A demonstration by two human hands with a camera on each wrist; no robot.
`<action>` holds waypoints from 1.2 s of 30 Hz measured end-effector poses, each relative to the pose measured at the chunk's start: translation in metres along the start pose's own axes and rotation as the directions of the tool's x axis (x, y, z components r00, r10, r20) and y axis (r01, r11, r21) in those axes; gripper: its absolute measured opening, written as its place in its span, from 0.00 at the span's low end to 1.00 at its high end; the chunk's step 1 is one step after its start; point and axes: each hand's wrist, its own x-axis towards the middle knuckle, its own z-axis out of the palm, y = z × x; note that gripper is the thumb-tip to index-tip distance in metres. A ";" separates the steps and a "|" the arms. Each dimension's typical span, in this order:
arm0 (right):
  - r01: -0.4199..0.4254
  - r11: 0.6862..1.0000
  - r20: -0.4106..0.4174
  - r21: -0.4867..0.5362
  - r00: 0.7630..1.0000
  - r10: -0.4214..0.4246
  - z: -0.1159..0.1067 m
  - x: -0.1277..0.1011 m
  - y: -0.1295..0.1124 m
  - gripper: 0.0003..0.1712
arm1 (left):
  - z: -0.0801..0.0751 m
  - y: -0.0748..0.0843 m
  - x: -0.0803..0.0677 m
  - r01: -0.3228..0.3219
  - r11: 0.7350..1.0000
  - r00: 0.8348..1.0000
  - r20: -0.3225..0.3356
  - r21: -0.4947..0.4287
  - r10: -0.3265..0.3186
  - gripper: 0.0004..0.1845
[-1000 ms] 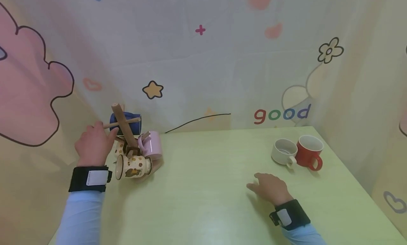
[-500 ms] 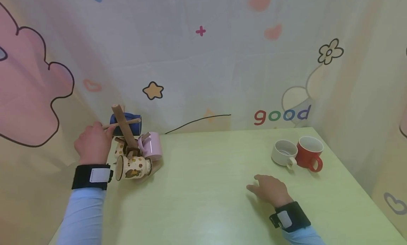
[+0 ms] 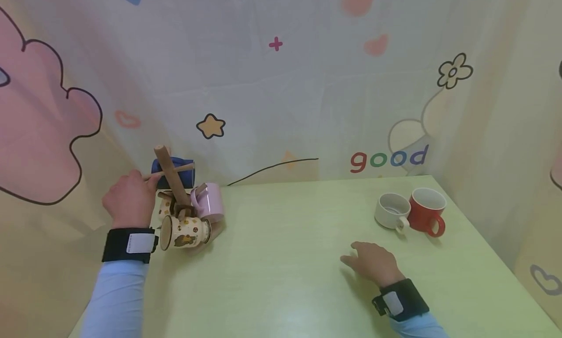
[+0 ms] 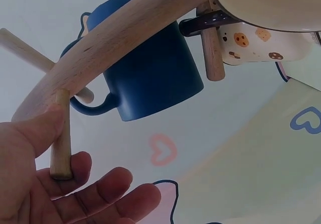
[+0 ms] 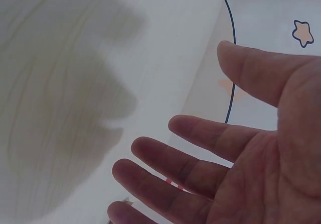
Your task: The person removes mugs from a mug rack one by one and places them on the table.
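At the left, my left hand pinches a side peg of a wooden mug tree between thumb and index finger, its other fingers loosely bent. A blue mug hangs by its handle from another peg just behind. Lower on the tree are a pink mug, a cream mug with a bear print and a second patterned mug, mostly hidden in the head view. My right hand hovers palm down over the table with fingers spread and holds nothing.
A white cup and a red mug stand side by side at the table's right rear, handles toward me. The pale green table meets a printed curtain along its back edge.
My left thumb has drawn in against the peg, and the left wrist has shifted slightly right. The right hand and the mugs have stayed in place.
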 end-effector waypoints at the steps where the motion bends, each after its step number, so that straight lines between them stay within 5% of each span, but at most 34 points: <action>1: 0.000 1.000 0.002 0.000 1.000 0.000 0.000 0.000 0.000 0.31 | 0.000 0.001 -0.001 0.006 1.000 1.000 0.002 0.000 -0.006 0.29; 14: 0.010 1.000 0.000 0.005 1.000 -0.010 0.000 -0.003 -0.004 0.31 | 0.001 0.012 -0.009 0.004 1.000 0.999 -0.036 0.021 -0.004 0.30; 29: -0.005 1.000 0.006 0.003 1.000 0.005 0.001 -0.003 -0.003 0.31 | -0.003 0.034 -0.011 0.022 0.998 0.999 0.036 0.058 -0.024 0.35; 36: -0.009 1.000 0.010 0.015 1.000 0.009 0.001 -0.004 -0.003 0.31 | -0.002 0.045 -0.013 0.014 0.998 1.000 0.019 0.057 -0.015 0.31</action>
